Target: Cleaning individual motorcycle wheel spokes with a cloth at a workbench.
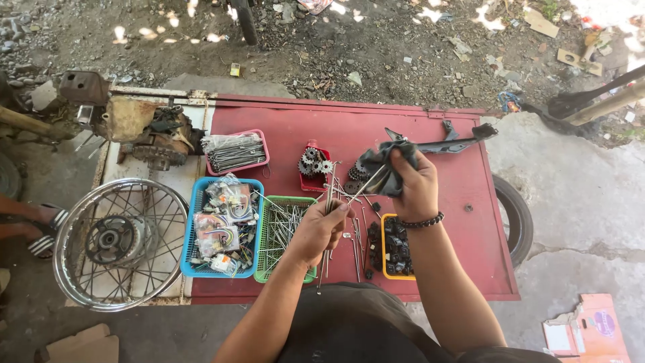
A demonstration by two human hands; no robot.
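My left hand (pixel 321 232) grips a bundle of thin metal wheel spokes (pixel 329 202) upright above the red table (pixel 457 188). My right hand (pixel 413 185), with a dark bead bracelet on its wrist, holds a dark grey rag (pixel 383 165) wrapped around one spoke that slants up from the bundle. More loose spokes lie on the table between the hands. A green basket (pixel 269 235) of spokes sits just left of my left hand. A yellow tray (pixel 396 245) of small black parts sits under my right forearm.
A blue basket (pixel 191 228) holds bagged parts; a pink tray (pixel 235 151) holds bundled spokes. Sprockets fill a red tray (pixel 312 165). A spoked wheel rim (pixel 121 242) lies left, an engine part (pixel 158 138) behind it. A tyre (pixel 517 218) leans at the table's right. Gravel lies beyond.
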